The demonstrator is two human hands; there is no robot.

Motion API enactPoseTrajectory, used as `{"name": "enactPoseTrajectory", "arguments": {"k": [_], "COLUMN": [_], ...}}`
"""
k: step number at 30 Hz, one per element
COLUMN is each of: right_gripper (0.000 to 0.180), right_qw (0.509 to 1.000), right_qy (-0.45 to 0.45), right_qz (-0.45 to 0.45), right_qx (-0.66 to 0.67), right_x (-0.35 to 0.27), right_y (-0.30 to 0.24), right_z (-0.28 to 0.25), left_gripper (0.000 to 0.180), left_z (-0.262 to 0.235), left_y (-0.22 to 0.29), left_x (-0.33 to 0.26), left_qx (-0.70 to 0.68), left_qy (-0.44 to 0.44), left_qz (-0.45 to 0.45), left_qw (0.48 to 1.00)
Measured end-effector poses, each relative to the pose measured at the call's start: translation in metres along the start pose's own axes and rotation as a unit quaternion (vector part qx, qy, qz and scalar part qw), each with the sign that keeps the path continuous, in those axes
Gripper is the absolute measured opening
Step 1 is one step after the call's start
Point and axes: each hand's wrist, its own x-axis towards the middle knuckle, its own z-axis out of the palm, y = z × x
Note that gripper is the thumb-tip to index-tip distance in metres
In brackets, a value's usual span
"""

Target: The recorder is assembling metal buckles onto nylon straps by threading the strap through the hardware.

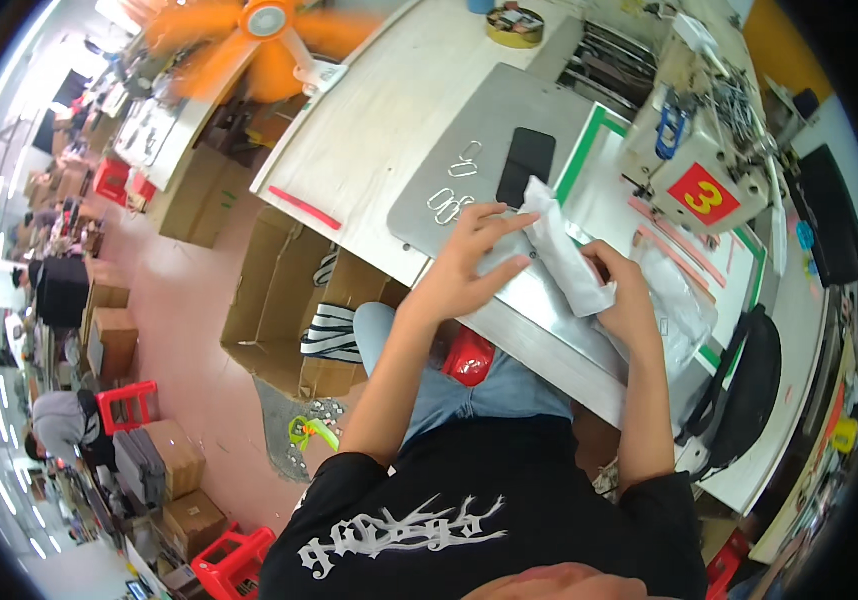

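Hands are working a long white fabric strip (pixel 569 255) on the grey metal plate (pixel 509 120) of the pale wooden table (pixel 379 110), just in front of the white sewing machine (pixel 694 150). Left hand (pixel 469 265) is spreading its fingers flat over the strip's near part, pressing it down; right hand (pixel 621 290) is pinching the lower end, w/ a clear plastic bag (pixel 684 310) beside it. Black phone (pixel 526 165) and silver metal rings (pixel 454 190) are lying apart. Strip isn't under the needle yet, so prob. early: still positioning, stitching left.
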Motion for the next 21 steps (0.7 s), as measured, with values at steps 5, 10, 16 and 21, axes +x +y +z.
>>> {"name": "enactPoseTrajectory", "arguments": {"k": [5, 10, 16, 21], "right_gripper": [0.044, 0.047, 0.033, 0.029], "right_qw": [0.999, 0.995, 0.996, 0.993], "right_qy": [-0.024, -0.027, -0.014, -0.008], "right_qz": [-0.035, 0.092, 0.078, 0.032], "right_qx": [-0.028, 0.004, -0.029, -0.114], "right_x": [-0.01, -0.015, -0.013, -0.009], "right_y": [-0.018, -0.033, -0.017, -0.017], "right_z": [0.009, 0.015, 0.015, 0.021], "left_gripper": [0.075, 0.08, 0.065, 0.042], "left_z": [0.048, 0.039, 0.027, 0.025], "left_y": [0.013, -0.012, -0.009, -0.022], "left_x": [0.013, 0.001, -0.029, -0.036], "left_qx": [0.041, -0.063, -0.058, 0.042], "left_qy": [0.07, 0.101, 0.048, 0.023], "left_qz": [-0.048, -0.026, -0.039, 0.005], "left_qw": [0.996, 0.993, 0.996, 0.999]}}
